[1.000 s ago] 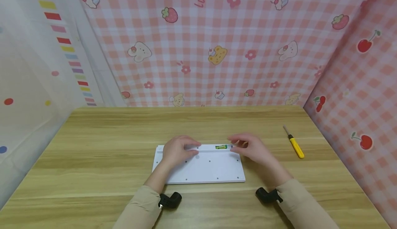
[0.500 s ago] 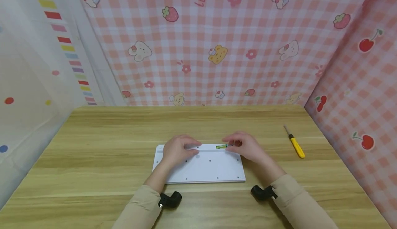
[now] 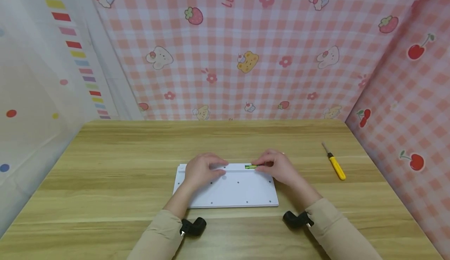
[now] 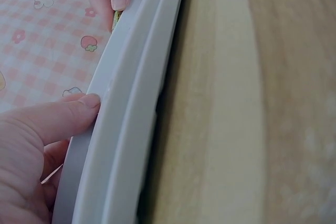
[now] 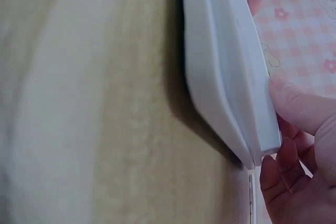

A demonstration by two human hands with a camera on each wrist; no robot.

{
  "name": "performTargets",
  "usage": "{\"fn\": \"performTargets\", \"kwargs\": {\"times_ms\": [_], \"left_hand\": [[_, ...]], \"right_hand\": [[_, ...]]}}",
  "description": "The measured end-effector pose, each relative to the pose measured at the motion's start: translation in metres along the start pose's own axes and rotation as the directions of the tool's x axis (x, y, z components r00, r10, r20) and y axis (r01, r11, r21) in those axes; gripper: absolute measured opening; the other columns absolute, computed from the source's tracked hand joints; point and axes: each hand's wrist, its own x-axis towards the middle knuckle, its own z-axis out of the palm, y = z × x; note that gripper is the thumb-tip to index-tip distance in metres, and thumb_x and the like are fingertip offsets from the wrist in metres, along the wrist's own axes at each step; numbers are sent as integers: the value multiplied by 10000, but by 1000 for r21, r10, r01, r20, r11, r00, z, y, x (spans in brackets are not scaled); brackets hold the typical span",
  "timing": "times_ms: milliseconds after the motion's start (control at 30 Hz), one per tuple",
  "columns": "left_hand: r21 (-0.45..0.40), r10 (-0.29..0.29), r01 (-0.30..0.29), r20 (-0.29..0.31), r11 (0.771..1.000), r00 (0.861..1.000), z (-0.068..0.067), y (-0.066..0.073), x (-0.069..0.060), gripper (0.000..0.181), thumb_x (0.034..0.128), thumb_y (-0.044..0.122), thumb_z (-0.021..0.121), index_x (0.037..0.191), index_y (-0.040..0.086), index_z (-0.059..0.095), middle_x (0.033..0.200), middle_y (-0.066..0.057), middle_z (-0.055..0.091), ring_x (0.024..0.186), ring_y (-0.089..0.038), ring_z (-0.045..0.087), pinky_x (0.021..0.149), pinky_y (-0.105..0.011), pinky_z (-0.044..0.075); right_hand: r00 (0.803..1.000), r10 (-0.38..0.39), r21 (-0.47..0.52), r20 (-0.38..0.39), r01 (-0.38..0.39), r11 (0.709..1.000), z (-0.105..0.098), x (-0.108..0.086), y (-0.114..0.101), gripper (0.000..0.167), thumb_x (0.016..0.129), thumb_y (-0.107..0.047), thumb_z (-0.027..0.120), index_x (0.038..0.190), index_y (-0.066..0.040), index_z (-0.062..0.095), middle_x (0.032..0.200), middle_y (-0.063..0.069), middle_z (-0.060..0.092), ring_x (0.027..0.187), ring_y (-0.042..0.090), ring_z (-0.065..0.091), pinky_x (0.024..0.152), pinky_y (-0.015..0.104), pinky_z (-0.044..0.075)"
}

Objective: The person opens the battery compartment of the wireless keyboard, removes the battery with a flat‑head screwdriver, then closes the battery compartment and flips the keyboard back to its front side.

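A white keyboard lies face down on the wooden table, its screw-dotted back upward. Along its far raised edge is a battery slot, where a green battery shows, dark gap at its left end. My left hand grips that far edge left of the slot, thumb on the near side; the left wrist view shows the thumb pressed on the edge. My right hand pinches at the battery's right end, which the fingers hide. In the right wrist view, its thumb lies against the keyboard's edge.
A screwdriver with a yellow handle lies at the right of the table. A tiny white bit shows behind my right hand, too small to identify. Checked pink cloth hangs behind the table.
My right hand has moved left along the keyboard's far edge onto the battery, covering its right part. The left hand and the keyboard have stayed in place.
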Motion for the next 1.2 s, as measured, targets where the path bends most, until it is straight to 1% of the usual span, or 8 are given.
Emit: {"fn": "performTargets", "kwargs": {"times_ms": [200,433,567,700,833,967,1100,1200], "left_hand": [[-2,-1,1,8,1000,1000,-1,1,0,224,797,243,837,1013,268,787,1083,50,717,1064,-204,639,926,-442,474],[3,-4,4,4,1000,1000,-1,1,0,228,795,247,840,1015,273,785,1085,56,715,1065,-205,637,928,-442,472],[2,0,0,6,1000,1000,0,1,1,231,796,249,838,1019,271,785,1087,50,716,1067,-208,637,930,-448,470],[7,1,-1,6,1000,1000,0,1,1,232,794,253,839,1019,277,784,1100,50,715,1080,-209,634,934,-449,470],[3,-1,1,0,1000,1000,-1,0,0,231,794,254,840,1016,277,784,1109,47,715,1090,-210,633,940,-450,469],[-4,-2,2,-1,1000,1000,-1,-1,0,230,796,253,838,1018,277,785,1106,47,715,1089,-208,634,942,-449,469],[-4,-2,2,3,1000,1000,-1,-1,0,230,794,250,840,1015,277,785,1111,45,714,1095,-211,632,953,-456,463],[-5,0,0,7,1000,1000,-1,0,1,229,797,254,836,1019,275,784,1119,38,713,1101,-217,628,961,-467,457]], "right_hand": [[999,-28,-36,-30,27,999,-2,-2,0,123,832,-66,795,944,-117,798,896,-35,656,806,143,557,691,242,475],[998,-59,-213,-23,53,976,-8,-4,-10,103,845,-78,787,930,-135,786,872,-63,671,748,117,532,665,275,460],[1000,-24,-244,8,25,970,-14,-2,-14,84,860,-74,769,926,-123,779,846,-53,664,728,123,526,657,290,457],[1000,11,-193,23,-6,981,-23,3,-12,67,880,-61,741,925,-103,766,858,-23,674,737,139,542,666,301,466],[999,36,-157,-7,-36,987,-32,12,-7,51,891,-69,732,929,-89,760,863,3,683,743,156,557,670,317,469],[997,73,-212,-30,-78,974,-36,24,-5,42,891,-118,742,927,-117,765,855,-10,688,747,158,556,678,326,456],[994,111,-258,4,-106,960,-32,34,-7,52,886,-163,748,926,-135,766,859,-20,697,763,159,563,704,337,457],[987,159,-266,34,-145,953,-26,41,-7,52,886,-177,751,920,-139,761,861,-27,694,769,157,563,717,335,458]]}}
